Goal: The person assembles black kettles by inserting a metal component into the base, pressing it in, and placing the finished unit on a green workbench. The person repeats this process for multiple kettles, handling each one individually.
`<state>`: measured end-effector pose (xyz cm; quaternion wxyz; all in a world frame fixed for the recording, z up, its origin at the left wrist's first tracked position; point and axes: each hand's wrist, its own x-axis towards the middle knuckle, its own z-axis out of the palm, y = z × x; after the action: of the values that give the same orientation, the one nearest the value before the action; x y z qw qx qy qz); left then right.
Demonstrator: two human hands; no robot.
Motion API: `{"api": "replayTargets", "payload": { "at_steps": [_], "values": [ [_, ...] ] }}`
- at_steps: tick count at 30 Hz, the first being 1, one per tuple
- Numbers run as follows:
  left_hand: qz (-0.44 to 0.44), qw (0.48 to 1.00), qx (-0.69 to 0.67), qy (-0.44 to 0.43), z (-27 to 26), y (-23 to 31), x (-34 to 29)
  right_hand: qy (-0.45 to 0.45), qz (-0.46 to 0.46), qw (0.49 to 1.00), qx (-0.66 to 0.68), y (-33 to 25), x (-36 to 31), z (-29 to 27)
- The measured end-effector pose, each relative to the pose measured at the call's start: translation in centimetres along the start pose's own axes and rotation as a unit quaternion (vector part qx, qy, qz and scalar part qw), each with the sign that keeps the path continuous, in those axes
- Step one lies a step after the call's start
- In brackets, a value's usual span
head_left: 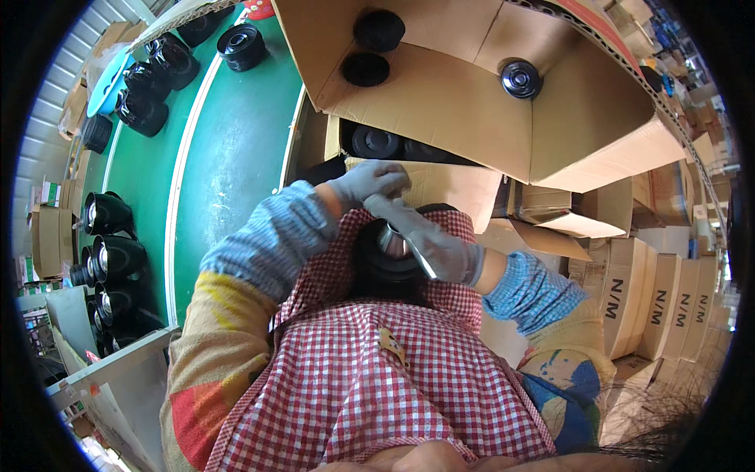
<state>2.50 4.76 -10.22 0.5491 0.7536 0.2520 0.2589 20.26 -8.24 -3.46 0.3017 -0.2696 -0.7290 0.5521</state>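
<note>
In my lap, on a red-and-white checked apron [385, 346], rests a round black housing [376, 263] with a shiny silver cone-shaped part [392, 243] in its middle. My left hand [368, 184], in a grey glove, is above its far side with the fingers curled in. Over the housing's right side reaches my right hand [436, 242], gloved too, its fingers pressed together and their tips close to the left hand. A thin shiny strip [418, 253] shows along the right palm's edge. Whatever either hand pinches is too small or hidden to name.
On the left runs a green conveyor belt [228, 157] with several black housings [118, 256] and a black round part [241, 47]. Ahead stands a large open carton [440, 79] holding a few round black parts. A lower carton [417, 181] is beneath it; folded cartons [661, 299] stand right.
</note>
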Motion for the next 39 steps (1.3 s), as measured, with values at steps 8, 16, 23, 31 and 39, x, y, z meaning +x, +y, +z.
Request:
{"api": "replayTargets", "payload": {
  "at_steps": [8,16,23,31,39],
  "values": [
    [0.317,0.917,0.241,-0.038,6.2,14.6,-7.0,0.032,0.075,0.941,0.328,0.0,-0.5,-0.5],
    [0.280,0.910,0.305,0.020,10.9,10.6,-5.3,0.026,0.011,0.988,0.151,2.9,3.3,-3.3],
    [0.246,0.941,0.231,-0.035,9.4,11.1,-4.5,0.018,0.003,0.994,0.103,8.4,6.9,-3.6],
    [0.106,0.935,0.312,-0.132,0.5,9.7,-10.3,0.625,0.255,0.721,-0.157,17.9,4.3,-19.7],
    [0.073,0.959,0.265,-0.064,0.7,5.4,-12.5,0.435,0.544,0.639,-0.326,16.2,0.2,-22.7]
  ]
}}
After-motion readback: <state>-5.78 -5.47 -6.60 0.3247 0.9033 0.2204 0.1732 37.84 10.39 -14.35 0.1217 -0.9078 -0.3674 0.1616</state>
